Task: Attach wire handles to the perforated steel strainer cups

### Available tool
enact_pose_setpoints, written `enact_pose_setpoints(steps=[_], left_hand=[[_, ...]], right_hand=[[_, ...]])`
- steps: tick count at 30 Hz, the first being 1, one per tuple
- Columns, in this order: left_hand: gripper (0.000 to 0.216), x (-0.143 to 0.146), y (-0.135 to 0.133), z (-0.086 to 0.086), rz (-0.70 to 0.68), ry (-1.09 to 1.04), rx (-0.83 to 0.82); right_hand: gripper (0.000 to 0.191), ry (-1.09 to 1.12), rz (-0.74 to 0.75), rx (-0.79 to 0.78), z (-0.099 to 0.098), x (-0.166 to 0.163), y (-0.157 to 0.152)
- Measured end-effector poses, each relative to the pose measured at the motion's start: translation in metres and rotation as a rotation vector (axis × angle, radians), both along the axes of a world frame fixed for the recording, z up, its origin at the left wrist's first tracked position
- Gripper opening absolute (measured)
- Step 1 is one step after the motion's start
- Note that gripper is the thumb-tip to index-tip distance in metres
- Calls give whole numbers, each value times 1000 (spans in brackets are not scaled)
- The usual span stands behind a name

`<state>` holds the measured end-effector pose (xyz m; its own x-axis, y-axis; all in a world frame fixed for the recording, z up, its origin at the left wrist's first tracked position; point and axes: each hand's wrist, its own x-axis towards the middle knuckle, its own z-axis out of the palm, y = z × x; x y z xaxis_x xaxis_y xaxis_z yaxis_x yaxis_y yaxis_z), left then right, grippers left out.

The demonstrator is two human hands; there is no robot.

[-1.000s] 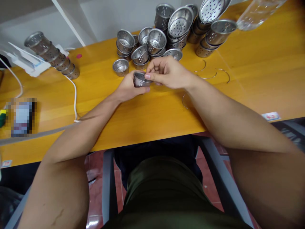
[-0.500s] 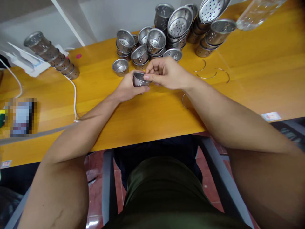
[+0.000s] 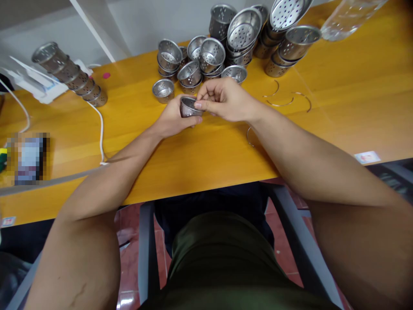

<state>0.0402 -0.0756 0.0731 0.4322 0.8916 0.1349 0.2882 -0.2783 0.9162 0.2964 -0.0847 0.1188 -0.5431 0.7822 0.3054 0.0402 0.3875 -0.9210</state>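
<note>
In my left hand (image 3: 172, 118) I hold a small perforated metal cup (image 3: 190, 107), its opening facing up and the thumb along its near side. My right hand (image 3: 222, 98) is closed at the cup's right edge, thumb and fingers pinching at the rim; whether a thin strip is also between them I cannot tell. Right behind my hands stands another small perforated cup (image 3: 163, 91). Several thin curved metal wires lie to the right, among them one wire (image 3: 280, 104) beyond my forearm and another wire (image 3: 248, 137) partly beside it.
Stacked perforated cups (image 3: 211, 56) crowd the back of the wooden table (image 3: 200, 163). At left are a leaning stack of cups (image 3: 72, 77), a white cable (image 3: 102, 137) and a blurred-out device (image 3: 30, 159). A clear plastic bottle (image 3: 351, 19) lies at back right.
</note>
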Motion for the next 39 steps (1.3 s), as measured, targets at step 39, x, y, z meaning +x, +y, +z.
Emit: enact_pose_setpoints(steps=[39], left_hand=[[69, -4, 3, -4, 15, -4, 68]], right_hand=[[74, -25, -7, -36, 1, -2, -3]])
